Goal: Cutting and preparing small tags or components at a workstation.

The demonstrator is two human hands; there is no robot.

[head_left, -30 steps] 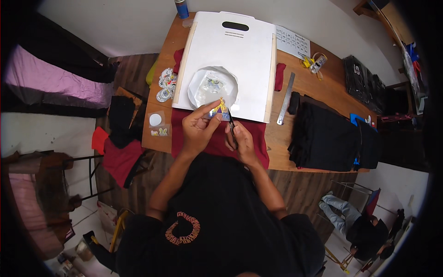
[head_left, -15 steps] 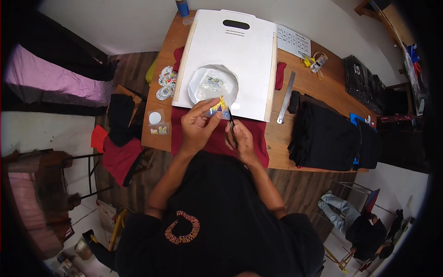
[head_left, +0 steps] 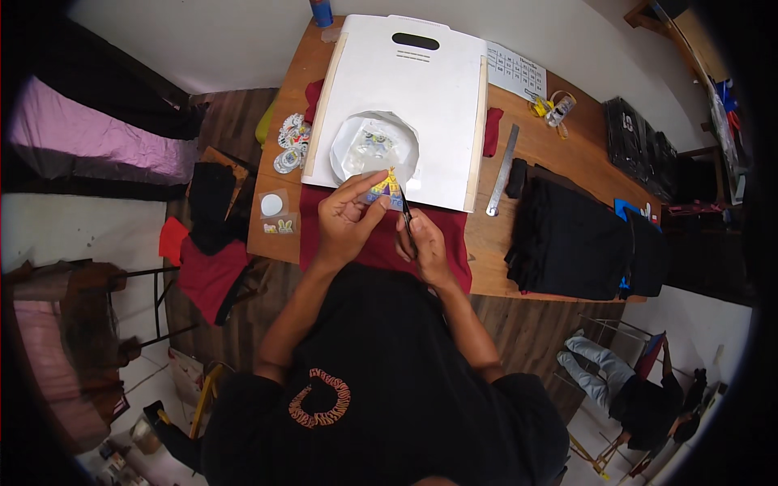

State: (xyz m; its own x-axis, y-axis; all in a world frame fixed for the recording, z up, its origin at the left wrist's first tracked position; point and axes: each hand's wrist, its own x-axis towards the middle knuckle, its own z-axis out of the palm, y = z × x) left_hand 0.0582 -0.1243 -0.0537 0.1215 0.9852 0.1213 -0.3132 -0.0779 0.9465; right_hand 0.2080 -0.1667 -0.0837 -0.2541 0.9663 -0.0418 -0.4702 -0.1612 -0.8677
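Left hand: frame centre, pinching printed film, likely for steadiness
Right hand: closed around dark scissors, tips beside film

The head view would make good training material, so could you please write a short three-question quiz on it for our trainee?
1. Open question: What does the right hand hold?
2. True or false: The left hand holds a printed film.
3. Fill in the blank: As seen in the picture, the ruler lies on the table to the ____ of the white board.

Key: 1. A slim black tool. 2. True. 3. Right.
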